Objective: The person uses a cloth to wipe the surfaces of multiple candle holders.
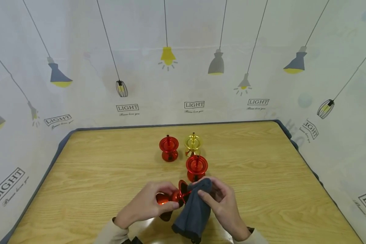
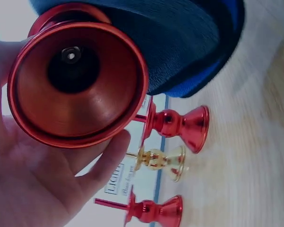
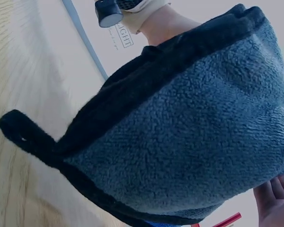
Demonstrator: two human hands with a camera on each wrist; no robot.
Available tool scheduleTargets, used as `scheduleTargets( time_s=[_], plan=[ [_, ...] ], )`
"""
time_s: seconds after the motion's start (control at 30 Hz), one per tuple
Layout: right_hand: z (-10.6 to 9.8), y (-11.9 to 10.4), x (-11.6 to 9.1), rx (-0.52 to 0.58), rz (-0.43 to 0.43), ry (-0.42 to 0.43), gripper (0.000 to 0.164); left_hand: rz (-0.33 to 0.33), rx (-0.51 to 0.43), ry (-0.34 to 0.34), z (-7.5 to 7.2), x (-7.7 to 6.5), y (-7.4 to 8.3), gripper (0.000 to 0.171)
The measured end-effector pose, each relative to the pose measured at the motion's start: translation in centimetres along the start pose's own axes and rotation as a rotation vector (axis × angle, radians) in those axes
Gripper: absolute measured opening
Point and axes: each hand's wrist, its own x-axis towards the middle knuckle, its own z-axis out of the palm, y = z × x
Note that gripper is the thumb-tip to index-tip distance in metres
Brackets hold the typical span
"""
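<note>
My left hand [image 1: 146,203] holds a shiny red candle holder [image 1: 176,196] tipped on its side, its spiked dish toward the right. The hollow base of this candle holder [image 2: 104,113] faces the left wrist camera. A grey-blue cloth [image 1: 193,215] with dark edging hangs from my right hand [image 1: 227,203], pinched between thumb and fingers against the dish and spike end. The cloth [image 3: 194,127] fills most of the right wrist view and hides the contact there. Just beyond the hands stands a second red candle holder [image 1: 197,169], upright.
Farther back on the wooden table [image 1: 94,176] stand another red candle holder [image 1: 169,149] and a gold candle holder [image 1: 193,144], both upright with spikes up. A white backdrop [image 1: 183,81] printed with lamps rises behind the table and along both sides.
</note>
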Motion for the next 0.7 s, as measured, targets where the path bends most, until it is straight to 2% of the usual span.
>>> scheduleTargets(
  time_s=[0.1,0.17,0.23,0.33,0.43,0.53,0.6,0.63,0.7],
  plan=[
    [0.1,0.1,0.0,-0.009,0.012,0.017,0.024,0.001,-0.026,-0.009,0.1,0.1,-0.1,0.028],
    [0.2,0.1,0.0,-0.017,0.031,0.043,0.024,0.073,0.044,0.055,0.5,0.0,0.0,0.036],
    [0.4,0.1,0.0,-0.037,0.049,0.072,0.023,0.169,0.162,0.155,1.0,-0.1,0.2,0.045],
    [0.6,0.1,0.0,-0.069,0.066,0.120,0.024,0.276,0.427,0.320,1.8,-0.3,0.7,0.054],
    [0.9,0.1,0.1,-0.075,0.071,0.142,0.025,0.310,0.568,0.410,2.4,-0.3,0.9,0.056],
    [1.1,0.2,0.1,-0.055,0.067,0.131,0.025,0.336,0.605,0.463,2.6,-0.4,0.8,0.054],
    [1.1,0.2,0.1,-0.045,0.060,0.117,0.025,0.337,0.584,0.474,2.4,-0.5,0.6,0.052],
    [1.1,0.3,0.2,-0.042,0.052,0.106,0.025,0.336,0.568,0.470,2.3,-0.6,0.5,0.051],
    [1.0,0.3,0.2,-0.038,0.048,0.091,0.026,0.305,0.506,0.418,1.9,-0.7,0.4,0.051]
  ],
)
